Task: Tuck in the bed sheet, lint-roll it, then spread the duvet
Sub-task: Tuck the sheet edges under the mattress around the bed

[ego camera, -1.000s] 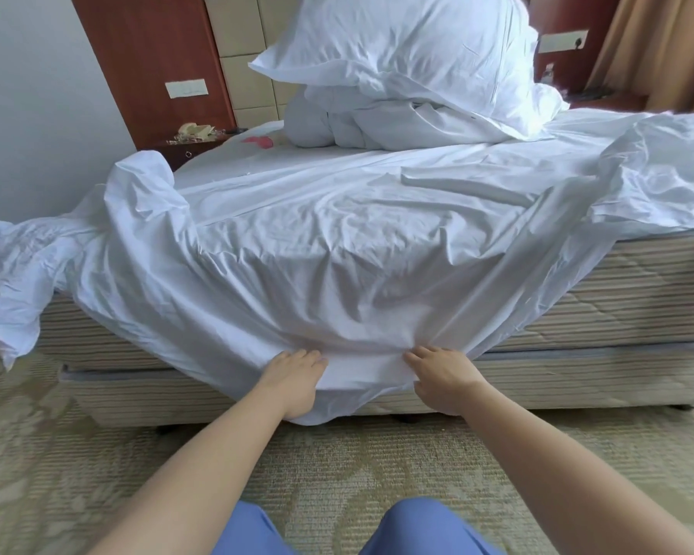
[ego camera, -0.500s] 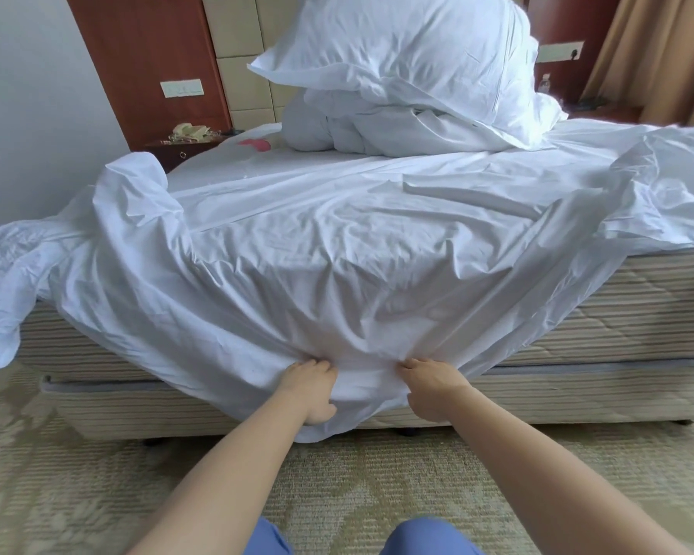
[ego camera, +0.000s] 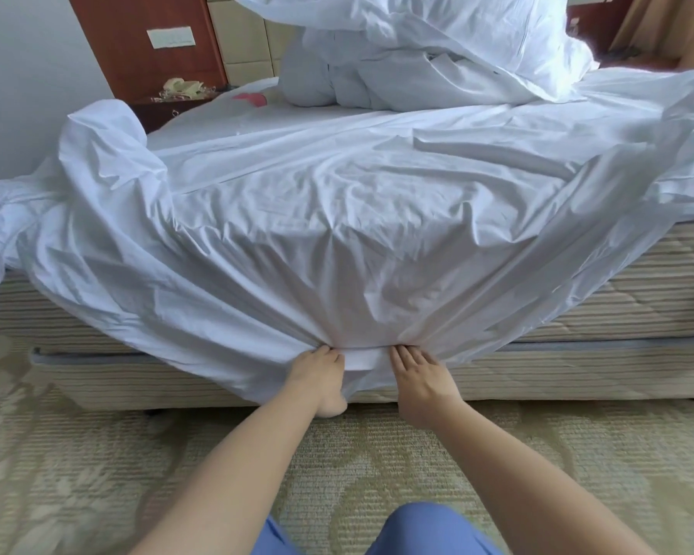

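Note:
A white bed sheet (ego camera: 337,218) lies rumpled over the mattress (ego camera: 617,298) and hangs down its near side. My left hand (ego camera: 319,374) and my right hand (ego camera: 421,374) press side by side on the hanging sheet where the mattress meets the bed base (ego camera: 577,374). The fingers of both point forward, their tips at the seam, and the cloth gathers into folds there. A white duvet (ego camera: 377,70) sits bunched at the head of the bed under a pillow (ego camera: 457,26).
A loose heap of sheet (ego camera: 1,234) hangs off the bed's left end. A wooden nightstand (ego camera: 169,106) with small items stands at back left. Patterned carpet (ego camera: 97,454) covers the floor. Curtains (ego camera: 674,26) hang at back right. My blue-trousered knees (ego camera: 429,526) are below.
Both hands have moved closer together and pushed the sheet in toward the seam under the mattress. The view has come nearer to the bed.

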Action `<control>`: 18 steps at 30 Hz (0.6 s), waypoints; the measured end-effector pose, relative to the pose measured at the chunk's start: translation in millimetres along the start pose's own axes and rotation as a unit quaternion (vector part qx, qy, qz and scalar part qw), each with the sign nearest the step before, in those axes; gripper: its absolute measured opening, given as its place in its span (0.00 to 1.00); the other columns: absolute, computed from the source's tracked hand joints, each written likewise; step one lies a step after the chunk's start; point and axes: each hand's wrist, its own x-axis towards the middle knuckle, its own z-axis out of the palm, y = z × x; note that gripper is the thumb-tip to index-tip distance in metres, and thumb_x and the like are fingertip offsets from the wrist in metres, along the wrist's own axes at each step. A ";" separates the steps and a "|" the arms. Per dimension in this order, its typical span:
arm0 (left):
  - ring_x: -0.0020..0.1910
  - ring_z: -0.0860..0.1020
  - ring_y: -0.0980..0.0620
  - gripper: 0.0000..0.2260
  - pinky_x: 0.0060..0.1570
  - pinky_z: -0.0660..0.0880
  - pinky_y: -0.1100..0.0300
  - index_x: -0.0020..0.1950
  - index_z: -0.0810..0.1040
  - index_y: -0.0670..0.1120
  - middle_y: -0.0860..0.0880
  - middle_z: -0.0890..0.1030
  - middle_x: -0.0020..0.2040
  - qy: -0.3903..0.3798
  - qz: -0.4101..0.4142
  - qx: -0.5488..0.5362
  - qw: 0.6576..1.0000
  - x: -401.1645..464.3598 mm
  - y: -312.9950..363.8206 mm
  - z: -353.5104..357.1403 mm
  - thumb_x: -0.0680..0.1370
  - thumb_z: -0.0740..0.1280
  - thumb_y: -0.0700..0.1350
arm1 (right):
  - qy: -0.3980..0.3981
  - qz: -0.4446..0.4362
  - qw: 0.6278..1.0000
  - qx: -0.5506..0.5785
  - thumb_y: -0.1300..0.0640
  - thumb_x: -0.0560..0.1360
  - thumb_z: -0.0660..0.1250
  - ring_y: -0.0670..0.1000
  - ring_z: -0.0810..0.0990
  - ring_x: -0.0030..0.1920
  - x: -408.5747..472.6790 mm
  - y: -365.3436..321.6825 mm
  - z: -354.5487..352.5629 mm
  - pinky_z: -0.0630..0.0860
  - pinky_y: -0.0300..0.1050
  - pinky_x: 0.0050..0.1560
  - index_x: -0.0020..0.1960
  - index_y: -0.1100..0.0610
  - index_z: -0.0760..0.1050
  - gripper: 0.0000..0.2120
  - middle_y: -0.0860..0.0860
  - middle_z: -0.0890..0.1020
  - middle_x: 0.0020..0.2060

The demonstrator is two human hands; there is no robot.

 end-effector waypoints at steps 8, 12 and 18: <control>0.77 0.49 0.48 0.41 0.76 0.45 0.55 0.79 0.42 0.42 0.46 0.49 0.79 -0.007 -0.026 -0.025 0.999 10.5 0.8 14.1 0.76 0.63 0.56 | -0.012 0.005 1.000 0.009 0.53 0.78 0.55 0.53 0.45 0.78 18.5 -4.1 8.3 0.39 0.47 0.76 0.78 0.62 0.39 0.36 0.55 0.47 0.78; 0.75 0.57 0.49 0.39 0.75 0.50 0.56 0.79 0.48 0.45 0.48 0.57 0.77 -0.002 -0.027 -0.053 0.998 19.4 -1.0 13.2 0.75 0.65 0.54 | -0.013 0.011 0.998 0.065 0.55 0.75 0.59 0.51 0.57 0.75 33.0 1.6 2.2 0.47 0.44 0.75 0.78 0.60 0.49 0.35 0.53 0.59 0.76; 0.70 0.67 0.48 0.35 0.66 0.68 0.52 0.78 0.54 0.50 0.49 0.65 0.74 -0.048 -0.042 -0.110 0.992 26.9 -4.9 0.6 0.74 0.65 0.50 | -0.009 0.028 0.996 0.080 0.54 0.75 0.62 0.52 0.65 0.71 41.8 0.2 -4.9 0.57 0.45 0.70 0.75 0.57 0.58 0.30 0.52 0.68 0.71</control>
